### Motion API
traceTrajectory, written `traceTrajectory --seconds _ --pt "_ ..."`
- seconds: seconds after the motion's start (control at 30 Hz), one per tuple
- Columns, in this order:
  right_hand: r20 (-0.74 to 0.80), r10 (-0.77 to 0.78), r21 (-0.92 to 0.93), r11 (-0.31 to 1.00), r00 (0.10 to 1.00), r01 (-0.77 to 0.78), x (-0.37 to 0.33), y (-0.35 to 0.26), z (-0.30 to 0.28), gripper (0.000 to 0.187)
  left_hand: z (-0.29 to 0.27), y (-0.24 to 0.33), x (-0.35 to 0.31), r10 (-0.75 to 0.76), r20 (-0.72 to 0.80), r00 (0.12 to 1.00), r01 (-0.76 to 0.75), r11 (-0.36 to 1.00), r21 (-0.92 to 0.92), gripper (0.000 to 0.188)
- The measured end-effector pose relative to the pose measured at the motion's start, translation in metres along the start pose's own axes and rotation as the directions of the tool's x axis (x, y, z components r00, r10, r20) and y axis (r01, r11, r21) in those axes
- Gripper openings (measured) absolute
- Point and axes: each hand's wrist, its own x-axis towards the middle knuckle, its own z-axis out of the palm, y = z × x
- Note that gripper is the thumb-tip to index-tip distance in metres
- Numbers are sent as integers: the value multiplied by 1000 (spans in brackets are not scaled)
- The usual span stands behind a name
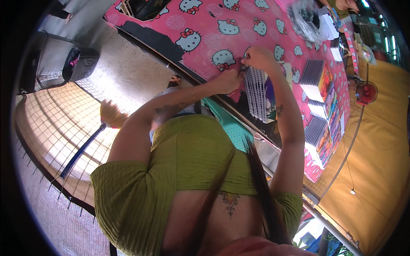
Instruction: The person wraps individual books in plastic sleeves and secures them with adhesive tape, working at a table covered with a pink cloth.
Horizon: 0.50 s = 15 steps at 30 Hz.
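Note:
A stack of spiral-bound notebooks (255,96) lies at the table's near edge, its pale coil bindings side by side in rows. Part of a colourful cover shows along its right side. My right hand (261,59) curls over the far end of the stack, fingers bent around the bindings there. Against the stack's left side, close to that same end, my left hand (230,81) has its fingers pinched together. Whatever is between the left fingertips is too small to make out.
The table has a pink patterned cover (205,38), torn dark along its edge. At right stand several notebook stacks (314,73) and a clear plastic bag (304,21). A teal plastic chair (232,130) is below the edge. A broom (112,114) and dark bin (83,64) are left.

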Motion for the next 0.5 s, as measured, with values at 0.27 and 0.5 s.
traceTrajectory --seconds 0.27,0.5 --pt "10 -9 -11 1000 1000 9 5 3 8 43 -1 -14 -2 -51 39 998 57 981 -185 36" --pt "37 2 -65 998 999 1 11 7 16 43 -2 -6 3 -13 26 1000 14 1000 -16 36"
